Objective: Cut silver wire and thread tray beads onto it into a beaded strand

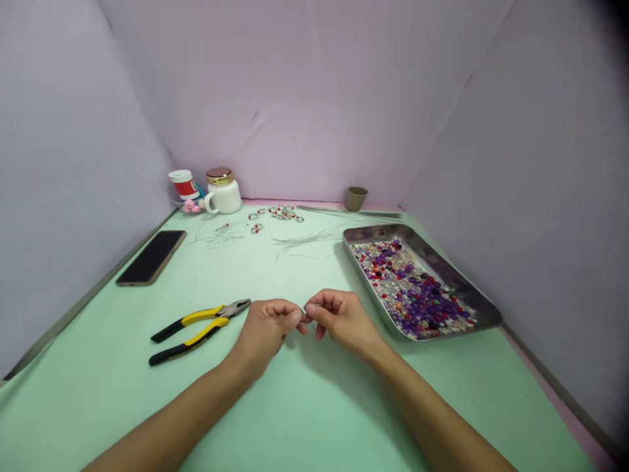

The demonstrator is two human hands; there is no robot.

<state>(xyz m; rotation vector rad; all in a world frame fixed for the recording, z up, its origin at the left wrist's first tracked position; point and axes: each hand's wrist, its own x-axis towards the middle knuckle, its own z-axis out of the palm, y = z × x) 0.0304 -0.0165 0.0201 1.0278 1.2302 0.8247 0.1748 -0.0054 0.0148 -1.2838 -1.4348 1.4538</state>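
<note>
My left hand (270, 324) and my right hand (339, 316) meet over the middle of the green table, thumbs and fingers pinched close together. A tiny thing shows between the fingertips, too small to name. To the left of my left hand lie pliers (223, 314) with yellow and black handles, their jaws close to its knuckles. Right of my right hand stands a metal tray (361, 272) holding loose beads (417, 295) in purple, red, clear and pearl white. Beyond my hands are thin cut wires (304, 241) and small wire pieces strung with red and clear beads (284, 213).
A phone (152, 257) lies at the left. Along the back stand a white mug (226, 196) with a gold lid, a red and white tub (184, 185), and a small brown cup (356, 198) with long wires (378, 214) near it. Pale walls (314, 98) enclose three sides.
</note>
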